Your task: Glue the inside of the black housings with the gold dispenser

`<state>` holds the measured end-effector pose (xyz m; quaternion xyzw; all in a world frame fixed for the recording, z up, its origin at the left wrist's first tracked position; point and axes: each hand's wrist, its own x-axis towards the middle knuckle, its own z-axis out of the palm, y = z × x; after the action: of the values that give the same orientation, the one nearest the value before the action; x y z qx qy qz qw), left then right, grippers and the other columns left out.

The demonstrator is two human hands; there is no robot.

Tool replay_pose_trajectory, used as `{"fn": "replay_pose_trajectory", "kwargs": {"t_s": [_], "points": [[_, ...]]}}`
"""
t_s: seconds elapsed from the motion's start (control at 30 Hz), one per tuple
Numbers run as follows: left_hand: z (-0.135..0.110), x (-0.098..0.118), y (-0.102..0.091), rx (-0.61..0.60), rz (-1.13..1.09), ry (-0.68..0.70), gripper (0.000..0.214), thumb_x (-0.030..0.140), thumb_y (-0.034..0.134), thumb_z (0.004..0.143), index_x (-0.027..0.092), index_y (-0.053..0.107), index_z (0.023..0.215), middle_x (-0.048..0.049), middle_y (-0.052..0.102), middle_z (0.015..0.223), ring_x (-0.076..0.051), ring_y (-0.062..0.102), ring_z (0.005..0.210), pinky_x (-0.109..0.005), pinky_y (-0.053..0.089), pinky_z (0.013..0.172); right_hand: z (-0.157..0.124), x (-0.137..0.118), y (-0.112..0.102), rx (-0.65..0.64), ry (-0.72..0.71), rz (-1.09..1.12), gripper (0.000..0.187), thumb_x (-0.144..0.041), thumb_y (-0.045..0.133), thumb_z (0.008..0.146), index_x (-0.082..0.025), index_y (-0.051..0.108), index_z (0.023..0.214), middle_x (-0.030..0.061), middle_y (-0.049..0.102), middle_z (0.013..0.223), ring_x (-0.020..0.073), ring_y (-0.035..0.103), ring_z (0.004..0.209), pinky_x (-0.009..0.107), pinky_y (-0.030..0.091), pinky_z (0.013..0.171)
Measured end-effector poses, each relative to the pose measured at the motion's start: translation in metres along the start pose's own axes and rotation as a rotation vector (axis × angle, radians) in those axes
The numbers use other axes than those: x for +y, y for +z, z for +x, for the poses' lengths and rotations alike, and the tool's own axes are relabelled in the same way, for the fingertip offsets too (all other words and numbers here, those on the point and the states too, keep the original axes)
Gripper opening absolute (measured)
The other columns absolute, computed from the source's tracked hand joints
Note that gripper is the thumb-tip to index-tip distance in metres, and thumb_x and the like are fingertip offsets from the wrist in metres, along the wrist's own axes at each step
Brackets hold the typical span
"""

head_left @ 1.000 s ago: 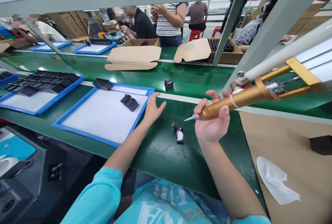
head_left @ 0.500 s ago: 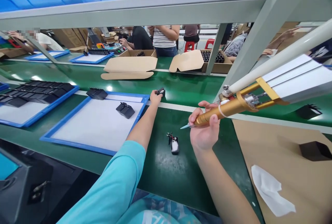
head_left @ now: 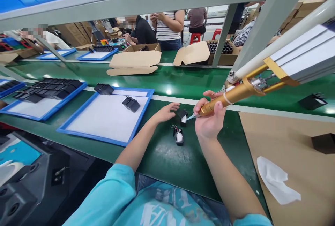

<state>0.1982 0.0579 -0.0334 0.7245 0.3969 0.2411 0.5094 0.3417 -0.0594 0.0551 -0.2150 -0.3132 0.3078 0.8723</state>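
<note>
My left hand (head_left: 166,112) holds a small black part (head_left: 182,115) on the green belt (head_left: 167,156), fingers pinched on its left side. My right hand (head_left: 210,121) grips a gold dispensing tool (head_left: 230,97) that hangs from a white arm; its pale tip touches the top of that part. A second small black part with wires and a white face (head_left: 178,136) lies on the belt just below, between my two forearms.
A blue-framed white tray (head_left: 86,123) at left carries two black parts (head_left: 131,104). Another blue tray (head_left: 39,112) with several black parts lies further left. A cardboard sheet with a white wipe (head_left: 276,180) covers the right. Other people and cardboard boxes (head_left: 136,57) stand across the far belt.
My left hand reached out to the far edge of the belt, picked up a black part and brought it back under the dispenser tip. The right hand stayed almost still.
</note>
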Motion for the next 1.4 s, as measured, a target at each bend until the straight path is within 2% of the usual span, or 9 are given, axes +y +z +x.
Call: {"fn": "replay_pose_trajectory", "kwargs": {"t_s": [0.1, 0.2, 0.4, 0.7, 0.87, 1.0, 1.1, 1.23, 1.4], "points": [[-0.05, -0.009, 0.011, 0.21, 0.012, -0.016, 0.04, 0.024, 0.055, 0.084, 0.021, 0.055, 0.124, -0.0094, 0.065, 0.12, -0.021, 0.06, 0.116, -0.042, 0.045, 0.104, 0.0, -0.001, 0.0, 0.002, 0.01, 0.004, 0.022, -0.041, 0.058, 0.082, -0.026, 0.051, 0.096, -0.0027, 0.056, 0.093, 0.0058, 0.052, 0.049, 0.022, 0.036, 0.039], [-0.088, -0.014, 0.035, 0.2, 0.023, -0.072, 0.047, 0.04, 0.059, 0.088, 0.023, 0.05, 0.13, -0.0089, 0.064, 0.126, -0.022, 0.058, 0.12, -0.04, 0.045, 0.104, 0.0, -0.001, 0.0, -0.008, 0.018, -0.009, 0.023, -0.042, 0.059, 0.082, -0.026, 0.051, 0.096, -0.0029, 0.055, 0.093, 0.0056, 0.052, 0.049, 0.022, 0.035, 0.038], [-0.095, -0.005, 0.072, 0.132, 0.058, -0.051, 0.035, 0.036, 0.045, 0.096, 0.024, 0.043, 0.128, -0.0039, 0.069, 0.115, -0.019, 0.065, 0.102, -0.035, 0.048, 0.093, 0.0, -0.002, 0.001, -0.012, 0.014, -0.031, 0.023, -0.043, 0.058, 0.083, -0.027, 0.049, 0.097, -0.0036, 0.055, 0.092, 0.0049, 0.052, 0.049, 0.021, 0.036, 0.039], [-0.093, 0.016, 0.021, -0.076, 0.516, 0.223, 0.053, 0.011, 0.042, 0.086, 0.02, 0.043, 0.138, -0.0077, 0.06, 0.12, -0.023, 0.051, 0.113, -0.04, 0.041, 0.104, 0.001, -0.002, 0.001, -0.009, 0.018, -0.027, 0.024, -0.043, 0.059, 0.081, -0.027, 0.049, 0.096, -0.0041, 0.056, 0.091, 0.0045, 0.052, 0.048, 0.021, 0.037, 0.039], [-0.119, 0.019, 0.039, 0.045, 0.671, 0.102, 0.076, 0.041, 0.055, 0.092, 0.023, 0.015, 0.154, -0.0127, 0.048, 0.14, -0.029, 0.045, 0.126, -0.047, 0.043, 0.103, 0.002, -0.002, 0.001, -0.002, 0.013, -0.026, 0.025, -0.043, 0.06, 0.08, -0.026, 0.049, 0.096, -0.004, 0.057, 0.09, 0.0046, 0.052, 0.047, 0.021, 0.036, 0.038], [-0.121, 0.007, 0.055, 0.191, 0.75, 0.076, 0.057, 0.037, 0.05, 0.096, 0.025, 0.031, 0.148, -0.0108, 0.056, 0.129, -0.028, 0.053, 0.117, -0.042, 0.052, 0.09, 0.002, -0.002, 0.002, 0.004, 0.003, -0.033, 0.024, -0.042, 0.059, 0.08, -0.026, 0.05, 0.094, -0.004, 0.057, 0.089, 0.0048, 0.052, 0.047, 0.022, 0.036, 0.038], [-0.11, 0.002, 0.044, 0.134, 0.727, 0.226, 0.042, 0.029, 0.044, 0.099, 0.028, 0.043, 0.141, -0.0071, 0.059, 0.127, -0.023, 0.054, 0.116, -0.039, 0.049, 0.096, 0.002, -0.002, 0.001, 0.008, -0.002, -0.032, 0.023, -0.042, 0.059, 0.081, -0.026, 0.05, 0.094, -0.0042, 0.057, 0.089, 0.005, 0.052, 0.047, 0.022, 0.036, 0.038], [-0.101, 0.002, 0.024, 0.017, 0.658, 0.319, 0.047, 0.031, 0.044, 0.099, 0.031, 0.037, 0.146, -0.0044, 0.058, 0.133, -0.02, 0.054, 0.118, -0.037, 0.047, 0.101, 0.003, -0.002, 0.001, 0.008, -0.003, -0.038, 0.022, -0.041, 0.059, 0.081, -0.025, 0.051, 0.093, -0.0042, 0.057, 0.089, 0.0048, 0.052, 0.046, 0.022, 0.036, 0.038], [-0.101, -0.008, 0.031, 0.18, 0.634, 0.355, 0.044, 0.032, 0.043, 0.1, 0.027, 0.041, 0.144, -0.0051, 0.067, 0.12, -0.019, 0.061, 0.106, -0.036, 0.053, 0.093, 0.002, -0.002, 0.001, 0.007, -0.009, -0.049, 0.021, -0.041, 0.058, 0.08, -0.025, 0.051, 0.093, -0.0043, 0.057, 0.088, 0.0044, 0.052, 0.046, 0.022, 0.037, 0.038]]}}
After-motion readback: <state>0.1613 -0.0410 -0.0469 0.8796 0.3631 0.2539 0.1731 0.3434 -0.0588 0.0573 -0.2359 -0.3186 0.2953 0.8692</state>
